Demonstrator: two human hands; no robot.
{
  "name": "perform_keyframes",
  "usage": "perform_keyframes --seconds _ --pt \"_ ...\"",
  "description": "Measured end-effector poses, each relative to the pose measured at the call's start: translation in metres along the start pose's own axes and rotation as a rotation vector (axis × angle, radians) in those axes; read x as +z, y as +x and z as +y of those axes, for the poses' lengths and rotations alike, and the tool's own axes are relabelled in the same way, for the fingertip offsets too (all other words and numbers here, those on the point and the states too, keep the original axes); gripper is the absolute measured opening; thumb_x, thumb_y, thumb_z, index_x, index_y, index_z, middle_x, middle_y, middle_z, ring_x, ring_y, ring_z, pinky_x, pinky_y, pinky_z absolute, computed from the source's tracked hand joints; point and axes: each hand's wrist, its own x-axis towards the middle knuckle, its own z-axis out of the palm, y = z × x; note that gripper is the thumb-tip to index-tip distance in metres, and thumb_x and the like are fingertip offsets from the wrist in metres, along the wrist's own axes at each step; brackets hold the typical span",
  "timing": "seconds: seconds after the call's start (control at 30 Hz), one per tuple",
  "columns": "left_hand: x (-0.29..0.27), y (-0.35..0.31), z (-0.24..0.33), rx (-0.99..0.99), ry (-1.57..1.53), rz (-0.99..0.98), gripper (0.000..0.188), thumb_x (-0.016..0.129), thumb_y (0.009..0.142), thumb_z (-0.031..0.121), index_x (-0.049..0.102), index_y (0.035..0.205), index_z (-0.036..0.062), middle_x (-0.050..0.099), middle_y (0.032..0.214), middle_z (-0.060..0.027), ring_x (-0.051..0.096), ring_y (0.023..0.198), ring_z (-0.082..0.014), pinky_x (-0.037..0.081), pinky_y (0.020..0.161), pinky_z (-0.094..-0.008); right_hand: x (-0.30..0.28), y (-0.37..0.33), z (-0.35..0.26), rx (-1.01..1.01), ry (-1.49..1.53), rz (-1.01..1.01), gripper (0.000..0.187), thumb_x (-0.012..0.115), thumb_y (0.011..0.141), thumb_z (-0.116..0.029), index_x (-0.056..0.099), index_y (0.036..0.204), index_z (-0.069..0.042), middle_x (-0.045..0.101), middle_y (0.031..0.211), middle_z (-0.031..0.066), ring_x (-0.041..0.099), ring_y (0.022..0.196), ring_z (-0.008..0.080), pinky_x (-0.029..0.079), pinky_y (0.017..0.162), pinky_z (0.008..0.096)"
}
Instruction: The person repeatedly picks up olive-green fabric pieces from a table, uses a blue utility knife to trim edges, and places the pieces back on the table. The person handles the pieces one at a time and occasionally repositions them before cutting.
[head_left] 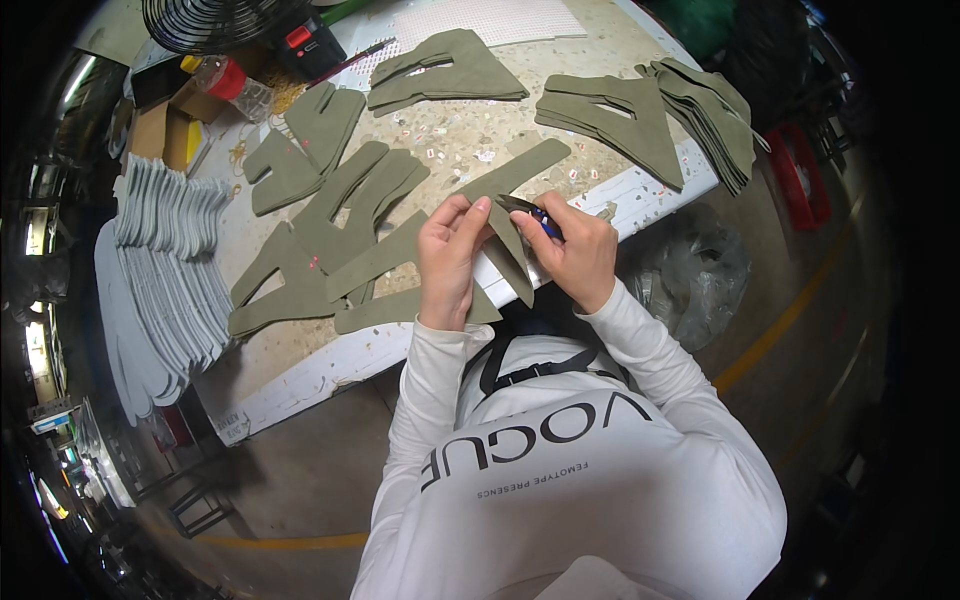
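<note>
Fingers of the left hand (452, 252) pinch an olive piece (513, 255), thumb uppermost, above the near edge of the table (310, 378); fingers of the right hand (582, 245) are curled around blue-handled snips (546, 221) above this same edge, both forearms (428, 385) bent inward.

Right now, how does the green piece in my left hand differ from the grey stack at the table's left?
Colour: the green piece is olive; the grey stack is pale.
Thickness: the green piece looks thin, while the grey stack is many layers deep.
Handling: your left hand grips the green piece, near the snips in your right hand; no hand touches the grey stack.
Shared: both look like flat cut-out shapes.
</note>
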Motion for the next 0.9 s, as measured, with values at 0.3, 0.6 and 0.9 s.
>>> perform_keyframes --seconds 0.3,0.6,0.9 --pt "-0.002 0.0 -0.001 0.01 0.053 -0.014 0.01 0.065 0.094 0.011 0.061 0.09 0.0026 0.068 0.087 -0.0059 0.064 0.074 -0.0091 0.052 0.07 -0.0221 -0.002 0.001 0.002 -0.089 -0.13 0.011 0.027 0.07 0.087 -0.035 0.059 0.079 -0.011 0.062 0.061 0.0067 0.062 0.05 0.0263 0.045 0.044 0.0361" --pt "-0.007 0.002 -0.001 -0.001 0.083 -0.059 0.01 0.066 0.093 0.011 0.064 0.09 0.0024 0.069 0.085 -0.0051 0.064 0.072 -0.0088 0.051 0.069 -0.0217 -0.001 0.003 0.01 -0.169 -0.139 0.044 0.029 0.072 0.085 -0.035 0.058 0.075 -0.011 0.059 0.058 0.0061 0.059 0.047 0.0254 0.044 0.043 0.0347" --pt "-0.006 0.0 -0.001 -0.035 0.097 -0.043 0.009 0.066 0.093 0.011 0.064 0.092 0.0024 0.068 0.086 -0.0035 0.062 0.075 -0.0068 0.049 0.069 -0.0204 -0.005 0.008 0.018 -0.26 -0.139 0.022 0.031 0.072 0.084 -0.037 0.058 0.072 -0.012 0.059 0.059 0.0052 0.059 0.049 0.0235 0.043 0.045 0.0335"
